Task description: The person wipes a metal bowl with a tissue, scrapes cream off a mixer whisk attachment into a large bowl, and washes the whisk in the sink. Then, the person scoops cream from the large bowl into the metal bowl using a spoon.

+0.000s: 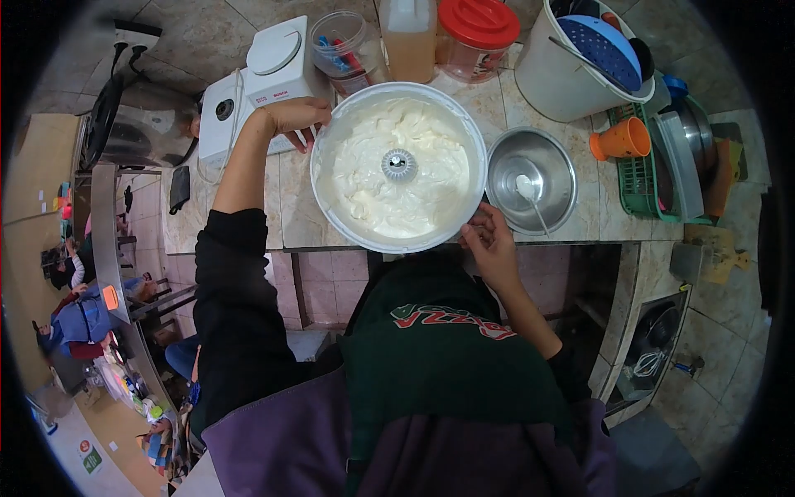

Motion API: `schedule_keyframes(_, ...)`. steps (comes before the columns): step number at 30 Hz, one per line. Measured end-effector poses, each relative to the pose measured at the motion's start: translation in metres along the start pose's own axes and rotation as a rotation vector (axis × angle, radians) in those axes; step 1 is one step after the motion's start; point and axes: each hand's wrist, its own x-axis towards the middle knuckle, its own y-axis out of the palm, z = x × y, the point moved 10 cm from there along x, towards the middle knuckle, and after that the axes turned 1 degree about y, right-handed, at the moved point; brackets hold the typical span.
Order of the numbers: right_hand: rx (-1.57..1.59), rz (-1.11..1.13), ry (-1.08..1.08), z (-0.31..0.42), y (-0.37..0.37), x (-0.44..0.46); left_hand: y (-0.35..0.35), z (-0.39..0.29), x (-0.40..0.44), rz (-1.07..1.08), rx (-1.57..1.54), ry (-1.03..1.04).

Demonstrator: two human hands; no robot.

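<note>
A large white mixer bowl point(354, 232) with a ridged centre post holds thick white cream point(414, 195). It sits at the counter's front edge. My left hand point(296, 118) is at the bowl's upper left side, fingers curled against the rim. At the lower right side, my right hand point(489, 236) has its thumb and fingers on the rim. Just right of the bowl stands a steel bowl point(505, 178) with a spoon point(538, 209) in it, white cream on its head. Behind my left hand is a white Bosch mixer base point(281, 87).
A clear tub point(341, 45), a jug point(408, 41) and a red-lidded jar point(479, 25) stand at the back. On the right are a white bucket point(546, 79), an orange cup point(623, 139) and a green dish rack point(636, 186). People point(79, 323) are at the far left.
</note>
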Motion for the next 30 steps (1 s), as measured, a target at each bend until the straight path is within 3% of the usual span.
schedule_keyframes(20,0.025,0.017,0.039,-0.006,0.003,-0.001,0.004,0.021,0.013,0.097,0.167,-0.068)
schedule_keyframes(23,0.032,-0.026,0.022,-0.006,0.002,-0.002,0.006,0.015,0.015,0.084,0.177,-0.006)
schedule_keyframes(25,0.026,-0.042,0.007,-0.005,0.001,-0.004,0.006,0.001,0.011,0.038,0.189,0.145)
schedule_keyframes(30,0.001,-0.050,0.006,-0.010,-0.003,-0.009,0.009,-0.015,-0.011,0.011,0.152,0.210)
